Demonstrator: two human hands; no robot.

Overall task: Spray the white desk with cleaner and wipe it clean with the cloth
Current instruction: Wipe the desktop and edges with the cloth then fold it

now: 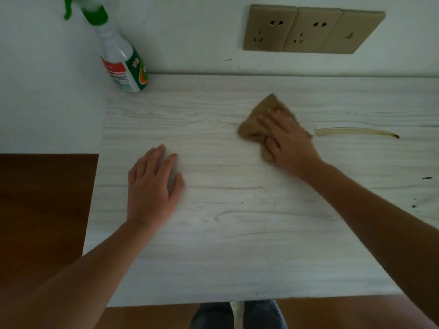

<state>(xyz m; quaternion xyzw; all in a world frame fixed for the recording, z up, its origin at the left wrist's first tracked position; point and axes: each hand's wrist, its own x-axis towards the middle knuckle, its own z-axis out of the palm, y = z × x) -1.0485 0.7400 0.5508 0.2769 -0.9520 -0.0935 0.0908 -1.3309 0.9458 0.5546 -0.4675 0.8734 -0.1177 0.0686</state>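
Cloth [259, 124], brown and bunched, lies on the white table [213, 245] toward the back right, pinned under the right hand [288, 141]. That hand is spread nearly flat, fingers pressing the cloth down rather than gripping it; thumb side curls over the near edge. Left hand [153, 188] rests open and flat on the table well to the left, holding nothing, likely bracing.

Step in hand, as I judge it: wiping. A brown streak [356, 132] runs rightward from just beside the right hand, ending in a dark tip. To do this well, keep even palm pressure, sweep the cloth along the full length of the streak, and fold to a fresh face if it smears. Overlapping passes would suit the wood-grain surface.

Still to reach: small dark specks [263, 200] near the middle of the table, and darker spots [426, 178] at the far right edge.

Surroundings: spray bottle [124, 60], green trigger, stands in the back left corner against the wall, well apart from both hands and clear of the wiping path. Wall sockets [308, 29] sit above the table's back edge; worth keeping any wet cloth or spray away from them. Nothing else on the table blocks the sweep.
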